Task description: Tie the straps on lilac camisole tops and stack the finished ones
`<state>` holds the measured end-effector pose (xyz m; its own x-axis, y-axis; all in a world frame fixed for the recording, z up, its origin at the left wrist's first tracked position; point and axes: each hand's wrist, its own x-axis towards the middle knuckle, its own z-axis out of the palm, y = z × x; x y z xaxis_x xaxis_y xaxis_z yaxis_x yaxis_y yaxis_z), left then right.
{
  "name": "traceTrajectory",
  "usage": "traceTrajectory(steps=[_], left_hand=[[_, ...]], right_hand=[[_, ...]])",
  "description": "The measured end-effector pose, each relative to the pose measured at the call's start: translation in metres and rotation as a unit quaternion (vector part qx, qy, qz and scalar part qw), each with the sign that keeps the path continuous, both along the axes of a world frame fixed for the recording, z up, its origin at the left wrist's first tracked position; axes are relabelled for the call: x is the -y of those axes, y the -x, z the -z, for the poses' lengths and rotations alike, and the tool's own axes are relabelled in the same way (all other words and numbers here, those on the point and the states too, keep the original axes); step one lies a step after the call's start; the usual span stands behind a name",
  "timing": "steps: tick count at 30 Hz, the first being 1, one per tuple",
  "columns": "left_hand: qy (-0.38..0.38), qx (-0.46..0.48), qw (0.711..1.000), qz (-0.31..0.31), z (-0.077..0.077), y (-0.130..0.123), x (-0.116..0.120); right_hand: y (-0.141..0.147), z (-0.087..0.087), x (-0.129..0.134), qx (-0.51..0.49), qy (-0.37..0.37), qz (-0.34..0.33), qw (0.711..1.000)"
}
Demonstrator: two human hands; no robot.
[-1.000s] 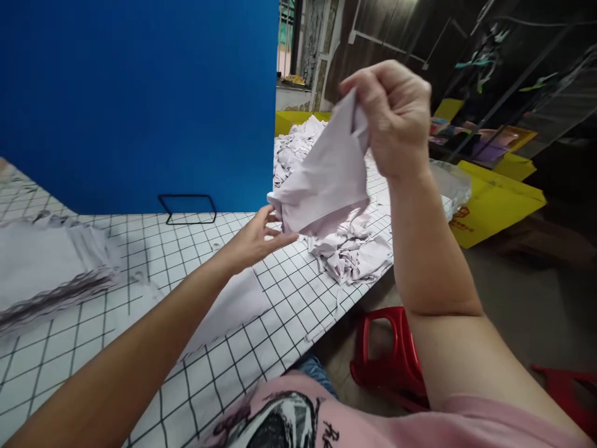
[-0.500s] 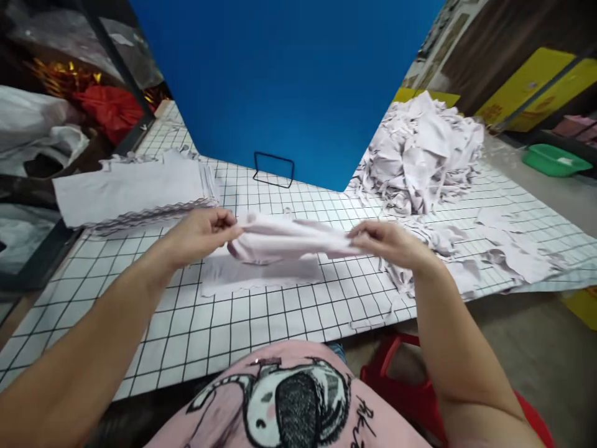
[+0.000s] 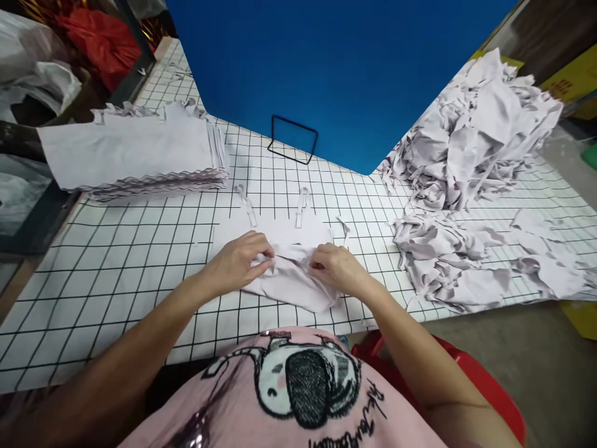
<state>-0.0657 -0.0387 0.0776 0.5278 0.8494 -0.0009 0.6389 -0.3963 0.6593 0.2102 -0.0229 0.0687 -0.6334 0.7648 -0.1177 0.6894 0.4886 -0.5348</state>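
Note:
A pale pinkish-white piece of fabric [image 3: 296,283] lies loosely bunched in front of me, its lower part resting on the gridded table cover. My left hand [image 3: 245,261] pinches its upper left edge between thumb and fingers. At the upper right edge, my right hand [image 3: 338,267] grips the same fabric with curled fingers. Just beyond, partly covered by it, a flat pale fabric panel [image 3: 275,230] is spread on the table, with two narrow strap-like loops [image 3: 304,208] at its far edge. A small scrap [image 3: 344,228] sits right of the panel.
At the left stands a neat stack of pale cut pieces [image 3: 130,149]. A large heap of crumpled fabric [image 3: 480,130] and smaller loose piles [image 3: 448,261] occupy the right. A blue board [image 3: 340,74] overhangs the far side, near a black wire frame [image 3: 293,140]. A red chair [image 3: 485,379] is beneath.
Both hands have come closer together and lowered the fabric from a stretched hold in the air onto the table. The panel's strap-like loops now show plainly. The view has tilted downward.

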Motion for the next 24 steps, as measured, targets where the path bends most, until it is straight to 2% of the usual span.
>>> traceTrajectory(steps=[3, 6, 8, 11, 13, 14, 15, 17, 18, 20, 22, 23, 24], left_hand=[[-0.033, -0.009, 0.999, -0.031, 0.003, -0.006, -0.007], [0.001, -0.014, 0.998, -0.059, 0.002, -0.019, -0.018], [0.027, -0.006, 0.998, -0.06, 0.001, -0.03, -0.025], [0.084, 0.053, 0.993, -0.068, -0.002, -0.04, -0.034], [0.177, 0.13, 0.972, -0.081, -0.007, -0.038, -0.037], [0.233, 0.178, 0.952, -0.084, -0.01, -0.034, -0.037], [0.283, 0.232, 0.927, -0.086, -0.014, -0.03, -0.037], [0.344, 0.341, 0.869, -0.1, -0.022, -0.023, -0.036], [0.351, 0.391, 0.843, -0.119, -0.024, -0.021, -0.035], [0.347, 0.466, 0.797, -0.165, -0.026, -0.02, -0.034], [0.362, 0.504, 0.761, -0.187, -0.024, -0.025, -0.033], [0.374, 0.515, 0.749, -0.187, -0.022, -0.028, -0.033], [0.384, 0.522, 0.74, -0.182, -0.02, -0.031, -0.033]], right_hand=[[-0.002, -0.002, -0.004, -0.074, 0.033, 0.056, 0.995], [-0.009, -0.012, -0.01, -0.204, 0.092, 0.114, 0.968], [-0.01, -0.019, -0.013, -0.301, 0.158, 0.123, 0.933], [-0.011, -0.027, -0.014, -0.423, 0.241, 0.144, 0.861], [-0.014, -0.03, -0.015, -0.463, 0.24, 0.183, 0.833], [-0.017, -0.031, -0.017, -0.473, 0.23, 0.202, 0.826], [-0.02, -0.03, -0.019, -0.474, 0.219, 0.217, 0.825], [-0.026, -0.028, -0.024, -0.451, 0.197, 0.232, 0.839], [-0.028, -0.025, -0.026, -0.426, 0.172, 0.239, 0.855], [-0.027, -0.022, -0.029, -0.364, 0.071, 0.265, 0.89], [-0.021, -0.02, -0.026, -0.318, -0.038, 0.28, 0.905], [-0.016, -0.02, -0.021, -0.314, -0.056, 0.27, 0.909], [-0.01, -0.021, -0.016, -0.32, -0.041, 0.246, 0.914]])
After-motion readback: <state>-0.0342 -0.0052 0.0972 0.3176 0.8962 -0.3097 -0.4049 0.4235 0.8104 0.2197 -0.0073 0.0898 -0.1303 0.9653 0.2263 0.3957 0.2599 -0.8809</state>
